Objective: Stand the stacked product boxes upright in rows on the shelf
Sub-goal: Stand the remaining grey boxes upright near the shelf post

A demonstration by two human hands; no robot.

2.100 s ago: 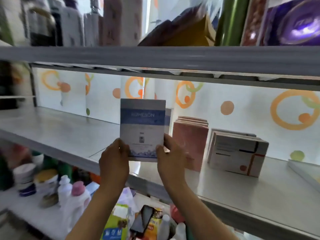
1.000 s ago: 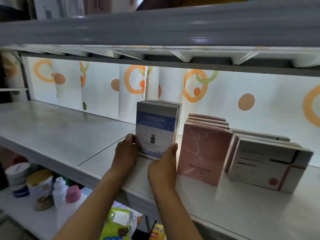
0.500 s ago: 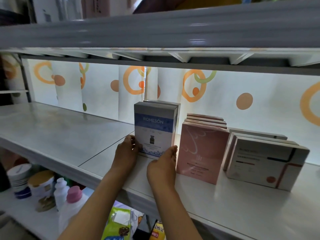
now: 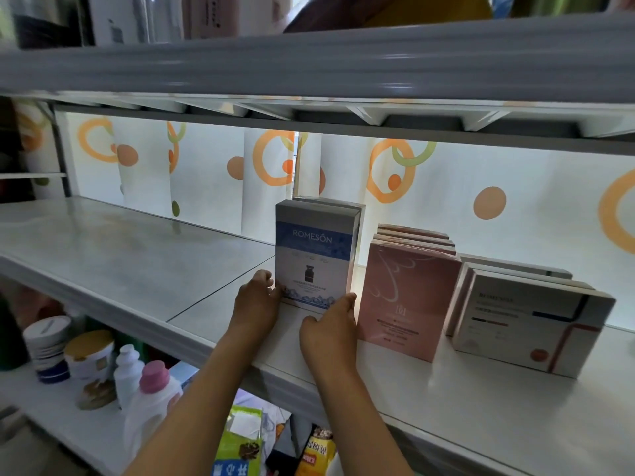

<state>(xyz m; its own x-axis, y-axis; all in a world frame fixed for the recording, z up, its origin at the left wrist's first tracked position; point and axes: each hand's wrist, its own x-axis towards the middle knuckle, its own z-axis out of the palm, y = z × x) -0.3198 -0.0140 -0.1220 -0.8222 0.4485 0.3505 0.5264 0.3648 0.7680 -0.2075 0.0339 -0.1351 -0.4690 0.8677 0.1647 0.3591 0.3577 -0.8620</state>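
Note:
A grey and blue ROMESÔN box [image 4: 314,255] stands upright on the grey shelf [image 4: 137,262], with another box of the same kind right behind it. My left hand [image 4: 257,300] holds its lower left edge and my right hand [image 4: 331,324] holds its lower right corner. To its right stands a row of pink boxes [image 4: 405,300], several deep. Further right is a row of white boxes [image 4: 529,324] with red and blue lines.
The upper shelf [image 4: 309,63] hangs low over the boxes. The left half of the shelf is bare grey surface. Below, a lower shelf holds bottles [image 4: 151,396], jars [image 4: 89,355] and snack bags [image 4: 240,441]. A patterned white curtain [image 4: 206,173] backs the shelf.
The blue box came down from mid-air onto the shelf and now stands left of the pink row, in front of a matching box. Both hands slid down to its bottom corners.

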